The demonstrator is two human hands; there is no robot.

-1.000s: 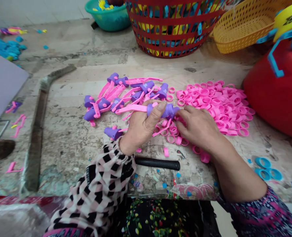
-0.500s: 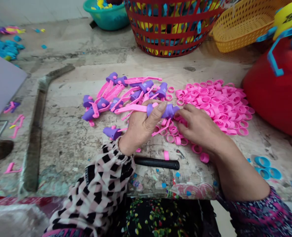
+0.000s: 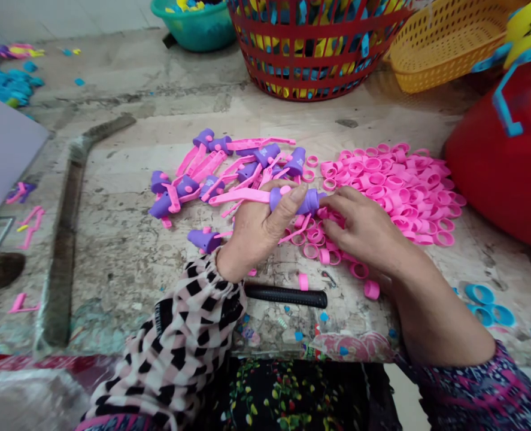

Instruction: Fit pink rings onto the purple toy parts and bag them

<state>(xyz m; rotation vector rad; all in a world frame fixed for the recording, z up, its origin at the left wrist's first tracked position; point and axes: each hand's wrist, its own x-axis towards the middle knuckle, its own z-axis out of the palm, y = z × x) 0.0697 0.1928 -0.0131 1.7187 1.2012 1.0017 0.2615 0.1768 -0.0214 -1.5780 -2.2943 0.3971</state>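
My left hand point(image 3: 258, 236) is closed round a purple piece point(image 3: 308, 202) with a pink arm that sticks out to the left, its thumb on top. At the right end of that piece are the bent fingers of my right hand point(image 3: 359, 227); whether they pinch a small part there is hidden. Behind my left hand lie several purple cups point(image 3: 202, 240) with pink arms. A heap of pink rings point(image 3: 395, 179) spreads behind and beside my right hand, with some rings between and below the hands.
A black handle point(image 3: 287, 296) lies near the front edge. Blue rings point(image 3: 479, 294) are at the right, by a red container point(image 3: 494, 161). Behind stand a red basket point(image 3: 310, 75), a yellow basket point(image 3: 420, 79) and a green basin point(image 3: 197, 29). A dark bar point(image 3: 63, 257) lies left.
The view has shifted slightly. Both hands remain at the purple piece, with only a small movement of my right hand's fingers.
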